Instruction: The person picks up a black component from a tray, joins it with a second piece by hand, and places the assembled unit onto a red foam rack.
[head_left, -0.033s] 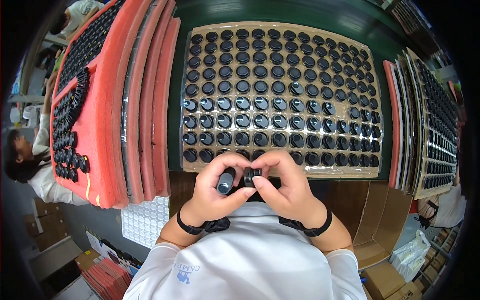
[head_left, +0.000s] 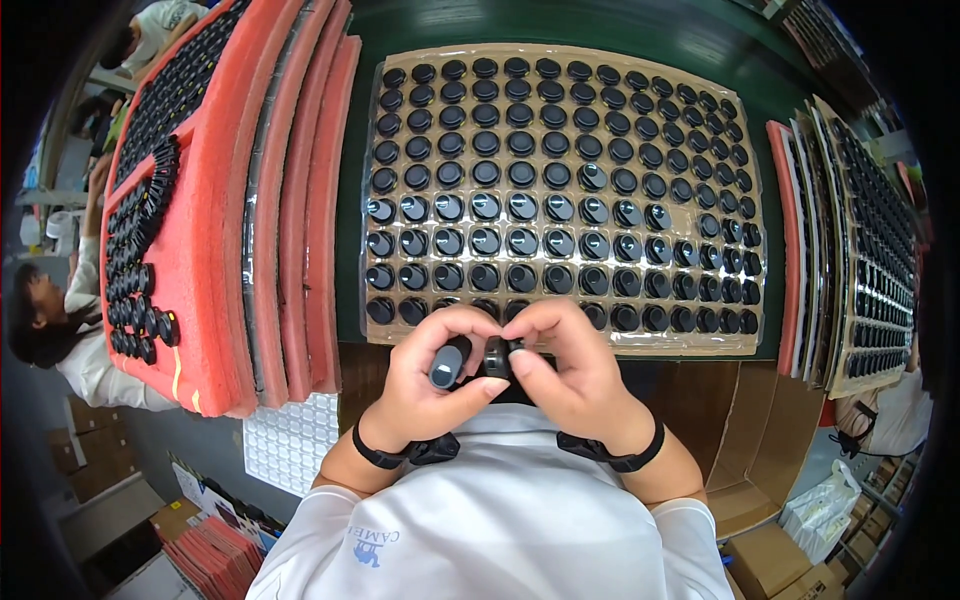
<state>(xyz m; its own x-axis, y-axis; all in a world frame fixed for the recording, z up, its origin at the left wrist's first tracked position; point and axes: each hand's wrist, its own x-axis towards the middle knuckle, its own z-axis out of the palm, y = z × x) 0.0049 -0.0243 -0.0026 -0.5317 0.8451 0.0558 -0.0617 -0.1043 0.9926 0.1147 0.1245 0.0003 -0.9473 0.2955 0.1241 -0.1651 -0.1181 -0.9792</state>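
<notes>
Left hand (head_left: 425, 385) curled tight round dark cylindrical part (head_left: 447, 364), long axis tilted, rounded grey end toward the chest, right hand (head_left: 565, 375) pinched small black round cap (head_left: 497, 356) just beside it, both held over near edge of tray of black caps (head_left: 420, 335), red foam trays (head_left: 300, 220) left

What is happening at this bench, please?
A person holds two small parts close to the chest: a dark cylindrical piece in the left hand and a small black round part in the right hand, brought together between the fingertips. In front lies a clear tray filled with rows of black round caps. Red foam trays are stacked at the left.
</notes>
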